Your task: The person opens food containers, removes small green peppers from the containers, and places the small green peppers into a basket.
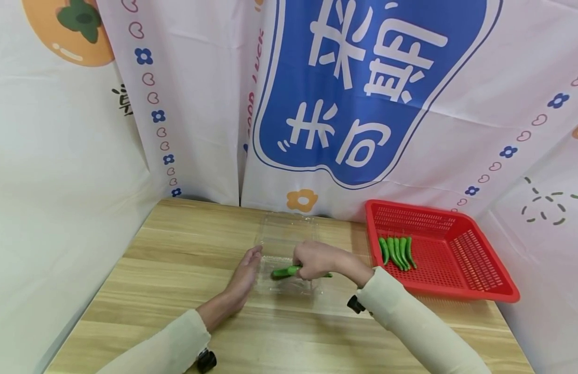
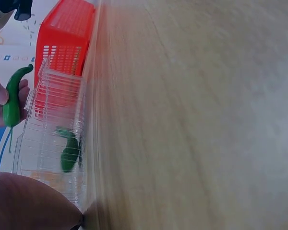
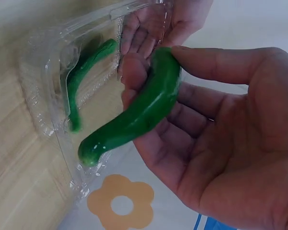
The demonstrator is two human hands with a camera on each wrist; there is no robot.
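Observation:
My right hand (image 1: 312, 259) pinches a curved green chili pepper (image 3: 134, 112) between thumb and fingers, over a clear plastic clamshell box (image 1: 265, 285). Another green pepper (image 3: 84, 67) lies inside the box, seen through its wall in both wrist views. The box's lid (image 1: 289, 228) is folded back toward the curtain. My left hand (image 1: 244, 275) is at the box's left side, its fingers fairly straight along the wall and curled round nothing. In the left wrist view only a blurred part of that hand (image 2: 31, 206) shows.
To the right stands a red plastic basket (image 1: 447, 259) with several green peppers (image 1: 401, 252) in a row at its left end. A wooden table (image 1: 176, 259) carries everything. A printed curtain (image 1: 204, 130) hangs along the table's back edge.

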